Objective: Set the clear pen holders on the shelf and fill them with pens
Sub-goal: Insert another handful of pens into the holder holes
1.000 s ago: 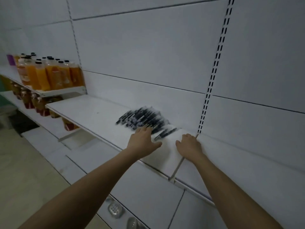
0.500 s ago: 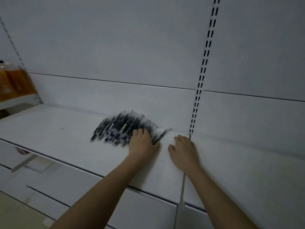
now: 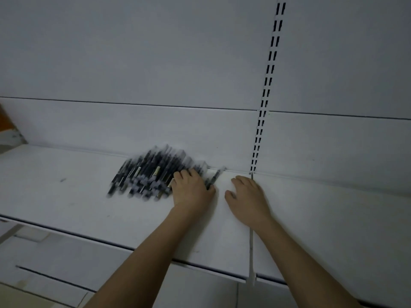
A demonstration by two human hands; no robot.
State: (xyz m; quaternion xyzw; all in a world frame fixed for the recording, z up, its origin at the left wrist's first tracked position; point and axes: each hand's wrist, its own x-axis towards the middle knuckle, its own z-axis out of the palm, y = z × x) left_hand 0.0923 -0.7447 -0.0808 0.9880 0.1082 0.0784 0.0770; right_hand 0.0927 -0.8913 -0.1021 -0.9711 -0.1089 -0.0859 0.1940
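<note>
Head view, looking down along both forearms at a white shelf [image 3: 66, 196].

Pens [image 3: 151, 174] — a heap of dark-barrelled pens with clear caps — lie flat on the shelf near its back edge, just left of centre. They are roughly parallel, angled from lower left to upper right. The heap is blurred, so no count is possible. One pen [image 3: 213, 177] lies apart from the heap on its right side, just beyond the left thumb, its far end close to the back panel.

Left hand [image 3: 191, 192]: palm down, fingers extended and lying on the right end of the heap, touching the pens. The grip is not closed on anything — the fingers rest flat on top. Fingertips are partly lost against the dark pens.

Right hand [image 3: 246, 196]: palm down on the bare shelf, fingers straight and slightly spread, holding nothing. It lies just beside the left hand, and the two do not touch. Its outer edge lies at the seam where two shelf boards meet.

A slotted upright [image 3: 266, 85] with paired dark slots runs up the white back panel [image 3: 155, 63] directly behind the right hand.

An orange patch [image 3: 3, 118] shows at the far left edge; too little is visible to identify it.
</note>
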